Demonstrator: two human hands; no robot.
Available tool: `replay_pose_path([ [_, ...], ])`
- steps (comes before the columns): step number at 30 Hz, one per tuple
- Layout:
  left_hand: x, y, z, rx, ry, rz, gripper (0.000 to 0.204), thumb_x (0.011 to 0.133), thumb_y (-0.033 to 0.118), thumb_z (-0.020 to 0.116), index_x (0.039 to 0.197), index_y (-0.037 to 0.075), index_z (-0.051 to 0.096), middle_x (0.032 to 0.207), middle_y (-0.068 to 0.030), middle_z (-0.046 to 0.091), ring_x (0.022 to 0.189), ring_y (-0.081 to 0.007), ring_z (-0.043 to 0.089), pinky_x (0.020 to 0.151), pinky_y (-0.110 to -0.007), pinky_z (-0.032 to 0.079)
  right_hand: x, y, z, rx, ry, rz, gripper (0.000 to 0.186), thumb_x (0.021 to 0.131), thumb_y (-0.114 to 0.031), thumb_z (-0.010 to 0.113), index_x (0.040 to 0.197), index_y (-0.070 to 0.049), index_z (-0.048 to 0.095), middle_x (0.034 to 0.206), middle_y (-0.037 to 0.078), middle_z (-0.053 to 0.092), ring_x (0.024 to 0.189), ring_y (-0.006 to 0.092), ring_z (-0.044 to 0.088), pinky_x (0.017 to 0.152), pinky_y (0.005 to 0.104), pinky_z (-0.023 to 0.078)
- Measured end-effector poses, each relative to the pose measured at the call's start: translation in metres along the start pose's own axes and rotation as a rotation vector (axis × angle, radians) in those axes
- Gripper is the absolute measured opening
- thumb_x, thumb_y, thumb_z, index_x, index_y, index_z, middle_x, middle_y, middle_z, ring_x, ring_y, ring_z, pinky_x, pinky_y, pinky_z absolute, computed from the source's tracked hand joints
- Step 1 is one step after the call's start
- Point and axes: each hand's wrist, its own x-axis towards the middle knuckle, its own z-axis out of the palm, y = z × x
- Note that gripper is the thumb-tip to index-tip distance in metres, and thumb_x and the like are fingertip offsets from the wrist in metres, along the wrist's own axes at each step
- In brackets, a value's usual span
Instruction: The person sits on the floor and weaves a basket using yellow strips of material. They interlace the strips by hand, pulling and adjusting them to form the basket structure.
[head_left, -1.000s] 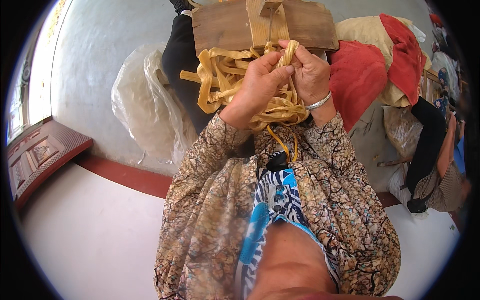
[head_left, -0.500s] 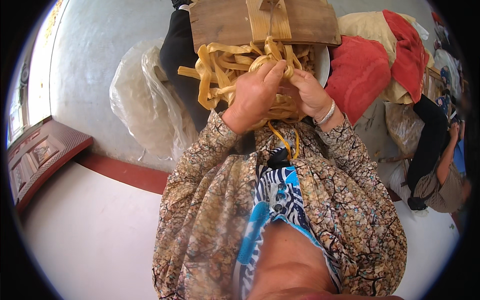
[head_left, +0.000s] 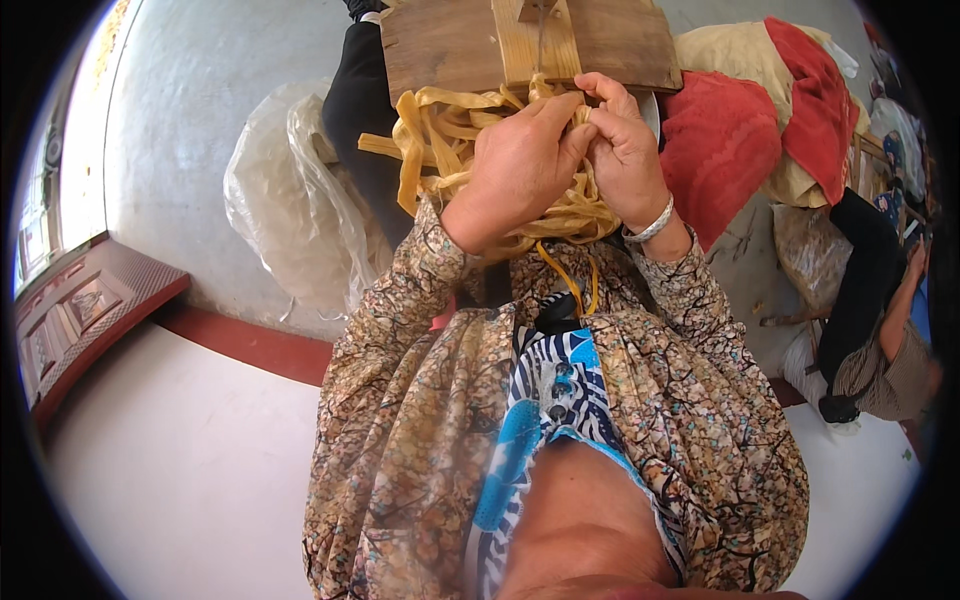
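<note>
Workshop-like room: wooden board [head_left: 440, 50], yellow strips [head_left: 572, 222]

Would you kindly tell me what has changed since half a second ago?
The left hand and right hand have moved up toward the wooden board, the right one's fingers now raised. Both remain at the yellow strips; whether the right grip loosened is unclear. The board, red cloth and plastic bag stayed put.
</note>
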Motion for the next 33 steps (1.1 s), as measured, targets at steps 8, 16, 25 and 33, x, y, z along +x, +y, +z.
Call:
replay_pose_path([
  [8,0.004,-0.021,0.026,-0.844,0.063,-0.283,0.035,0.101,0.030,0.046,0.105,-0.001,0.061,0.064,0.0034,0.050,0.055,-0.0068,0.044,0.052,-0.023,0.037,0.009,-0.011,0.003,0.302,0.182,0.127,0.010,0.086,0.000,0.059,0.089,0.004,0.068,0.118,0.012,0.058,0.104,0.0188,0.055,0.089,0.0279,0.044],
  [16,-0.060,-0.018,0.021,-0.058,0.060,-0.148,0.019,0.094,0.022,0.059,0.090,0.003,0.060,0.075,-0.0112,0.064,0.062,-0.0318,0.061,0.055,-0.042,0.046,0.030,0.029,-0.050,0.712,0.180,0.189,0.025,0.094,-0.020,0.061,0.110,-0.001,0.064,0.107,0.005,0.063,0.095,0.0136,0.060,0.086,0.0270,0.049],
  [25,-0.032,-0.016,-0.001,0.232,0.173,0.259,0.011,0.084,0.014,0.068,0.090,0.007,0.062,0.070,-0.0091,0.059,0.060,-0.0306,0.060,0.051,-0.038,0.046,0.012,-0.018,-0.047,-0.230,-0.482,0.007,0.019,0.085,-0.023,0.066,0.090,-0.005,0.063,0.081,0.013,0.061,0.079,0.0328,0.059,0.068,0.0388,0.047],
  [33,-0.037,-0.034,-0.034,-0.170,-0.281,0.040,0.018,0.092,0.015,0.061,0.087,-0.002,0.062,0.070,-0.0128,0.056,0.064,-0.0252,0.056,0.059,-0.035,0.044,-0.003,-0.016,-0.057,-0.287,-0.583,-0.268,0.017,0.089,-0.021,0.060,0.079,-0.007,0.057,0.070,0.008,0.053,0.071,0.0302,0.055,0.065,0.0393,0.043],
])
